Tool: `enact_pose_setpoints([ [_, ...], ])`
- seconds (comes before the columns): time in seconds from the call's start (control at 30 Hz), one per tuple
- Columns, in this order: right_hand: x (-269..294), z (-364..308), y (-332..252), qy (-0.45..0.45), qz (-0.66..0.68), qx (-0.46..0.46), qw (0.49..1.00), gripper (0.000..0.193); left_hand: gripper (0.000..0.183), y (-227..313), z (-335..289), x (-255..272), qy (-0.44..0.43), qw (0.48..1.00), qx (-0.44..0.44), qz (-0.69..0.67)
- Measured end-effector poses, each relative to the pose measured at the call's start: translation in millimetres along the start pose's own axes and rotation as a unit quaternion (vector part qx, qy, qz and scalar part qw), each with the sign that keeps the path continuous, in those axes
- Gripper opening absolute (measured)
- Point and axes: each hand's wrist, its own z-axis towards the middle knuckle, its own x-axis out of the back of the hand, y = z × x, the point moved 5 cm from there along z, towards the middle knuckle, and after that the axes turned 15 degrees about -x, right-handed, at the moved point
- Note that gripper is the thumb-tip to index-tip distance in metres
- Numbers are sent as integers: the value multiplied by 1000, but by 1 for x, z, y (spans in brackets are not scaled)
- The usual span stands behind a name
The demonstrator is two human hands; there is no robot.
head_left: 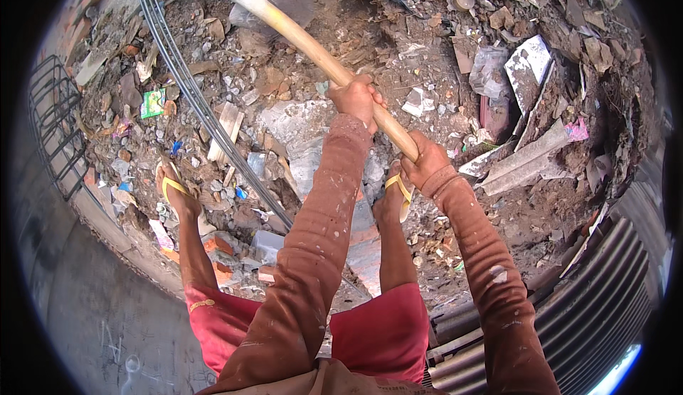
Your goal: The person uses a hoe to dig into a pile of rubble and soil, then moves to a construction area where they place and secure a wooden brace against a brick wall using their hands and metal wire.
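The hoe (274,0), a long pale wooden handle with a grey metal blade at its far end, was held out over the rubble in the only view I had, the head camera. The left hand (356,98) was wrapped shut around the handle about midway, and the right hand (425,157) was closed tight on the butt end, so both sets of fingers gripped the shaft. The blade sat at the top of the picture, at or just above a heap of brown earth and broken masonry; I could not tell whether it touched. I judged the digging barely begun: the debris (427,75) lay thick and unsorted, with grey concrete slabs, torn plastic and splintered wood still strewn all round. 2 feet in yellow sandals (398,192) stood on the loose stones. Bent steel bars (185,75) curved past on the left, and ribbed corrugated sheet (605,281) lay lower right.
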Motion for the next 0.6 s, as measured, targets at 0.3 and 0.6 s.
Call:
enact_pose_setpoints([
  [0.3,-78,-97,7,41,169,-101,979,30,24,28,-60,57,-48,986,-14,158],
  [0.6,-52,-4,0,94,156,-69,981,26,20,-32,37,24,-75,977,70,186],
])
